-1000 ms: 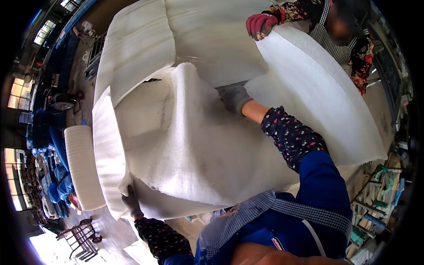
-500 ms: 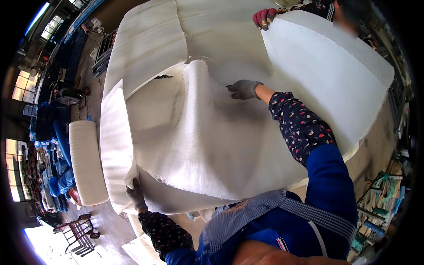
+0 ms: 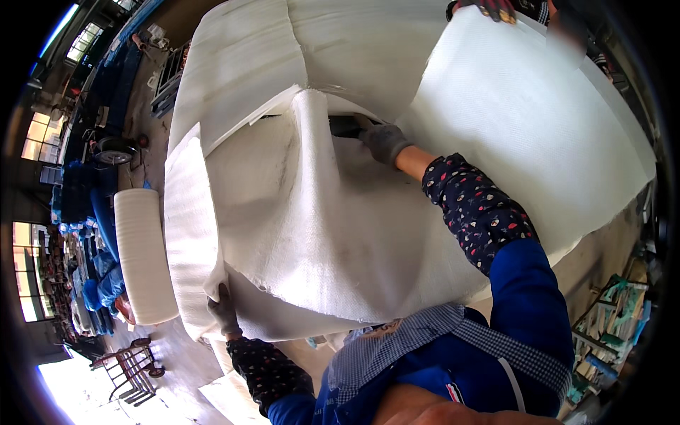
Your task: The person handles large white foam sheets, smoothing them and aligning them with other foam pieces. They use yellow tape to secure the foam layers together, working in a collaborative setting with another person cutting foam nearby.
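Note:
A large sheet of thick white woven fabric [image 3: 382, 248] lies in front of me, with a raised fold running through its middle. My left hand [image 3: 225, 312], in a grey glove, is closed on the lower corner of a narrow white flap at the left. Farther off, my right hand [image 3: 386, 144], gloved too, has its fingers closed at the sheet's far edge, beside a dark gap [image 3: 344, 127]. Part of its grip is hidden. At the upper right a co-worker's hand [image 3: 489, 8], in a dark red glove, holds the edge of a broad white panel [image 3: 538, 120].
A white roll [image 3: 146, 255] stands left of the fabric, near blue bundles [image 3: 106, 283]. A hand cart [image 3: 131, 372] is on the floor at the lower left. A rack of scraps [image 3: 609, 333] stands at the lower right.
My right hand has drawn slightly nearer, and a dark gap now shows beyond the sheet's edge. The co-worker's hand and panel have shifted up and right. My left hand keeps its hold.

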